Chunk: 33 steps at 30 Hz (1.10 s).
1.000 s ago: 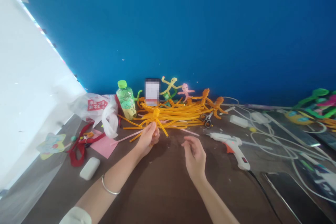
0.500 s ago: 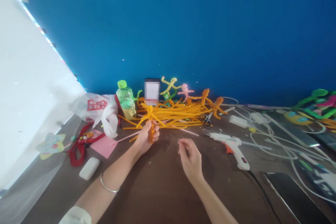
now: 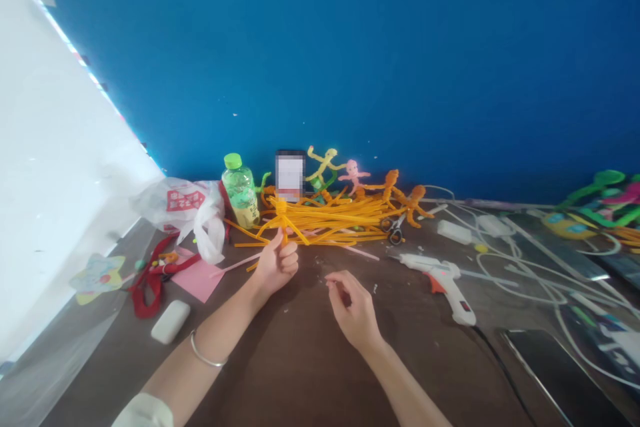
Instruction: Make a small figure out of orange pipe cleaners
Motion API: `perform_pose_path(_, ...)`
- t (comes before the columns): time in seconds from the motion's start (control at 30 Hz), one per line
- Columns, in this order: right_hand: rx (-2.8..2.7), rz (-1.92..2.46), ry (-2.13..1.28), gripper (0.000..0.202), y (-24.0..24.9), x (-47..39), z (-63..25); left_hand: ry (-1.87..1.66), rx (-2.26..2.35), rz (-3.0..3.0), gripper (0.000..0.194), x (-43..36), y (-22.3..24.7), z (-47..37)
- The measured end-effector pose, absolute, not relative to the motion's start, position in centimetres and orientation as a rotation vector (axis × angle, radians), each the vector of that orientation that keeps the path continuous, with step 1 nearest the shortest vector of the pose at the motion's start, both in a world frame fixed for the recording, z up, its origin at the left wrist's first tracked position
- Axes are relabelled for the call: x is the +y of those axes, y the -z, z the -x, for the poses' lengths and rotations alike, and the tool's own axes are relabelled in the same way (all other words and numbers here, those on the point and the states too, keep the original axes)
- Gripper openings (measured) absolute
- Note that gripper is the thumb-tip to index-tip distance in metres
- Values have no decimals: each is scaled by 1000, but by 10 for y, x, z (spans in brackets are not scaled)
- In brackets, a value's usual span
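Observation:
Near the middle of the table, my left hand is wrapped around an orange pipe-cleaner figure. Its head and two spread arms stick up above my fist; the lower part is hidden in my fingers. My right hand hovers to the right and nearer to me, fingers curled, thumb and index tips brought together in a pinch. Whether anything tiny sits between those tips I cannot make out. Behind both hands lies a pile of loose orange pipe cleaners.
A glue gun lies right of my right hand, scissors beside the pile. Finished pipe-cleaner figures and a green-capped bottle stand behind. Leftward are a plastic bag and white case; cables and a phone are rightward.
My right hand has shifted left, closer to my left hand. My left hand has turned slightly and hides more of the figure's lower part, which has tilted a little left.

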State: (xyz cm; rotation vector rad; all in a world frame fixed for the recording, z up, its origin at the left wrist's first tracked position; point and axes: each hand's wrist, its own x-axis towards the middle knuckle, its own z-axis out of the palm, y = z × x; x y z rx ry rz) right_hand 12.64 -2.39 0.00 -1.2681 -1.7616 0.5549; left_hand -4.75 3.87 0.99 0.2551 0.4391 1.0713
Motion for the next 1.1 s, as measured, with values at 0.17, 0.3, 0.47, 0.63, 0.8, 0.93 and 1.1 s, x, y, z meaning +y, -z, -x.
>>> perform_pose_path(0.17, -1793, 1259, -578, 12, 0, -24, -126, -1080, 403, -221, 22, 39, -9, 54)
perform_pose_path(0.3, -1780, 1258, -594, 12, 1, -24, -126, -962, 415, -309, 21, 40, -7, 50)
perform_pose_path(0.47, -1795, 1249, -611, 12, 2, -24, -126, -874, 558, -406, 25, 43, 1, 42)
perform_pose_path(0.63, -1808, 1241, -594, 11, 2, -24, -126, -854, 500, -354, 24, 43, 0, 45)
perform_pose_path(0.8, -1814, 1231, -585, 11, 3, -24, -127, -887, 469, -282, 22, 43, -2, 47)
perform_pose_path(0.93, -1824, 1220, -588, 12, 5, -23, -127, -864, 532, -280, 23, 45, 1, 44)
perform_pose_path(1.1, -1833, 1213, -590, 11, 6, -23, -127, -889, 534, -244, 21, 45, 1, 43)
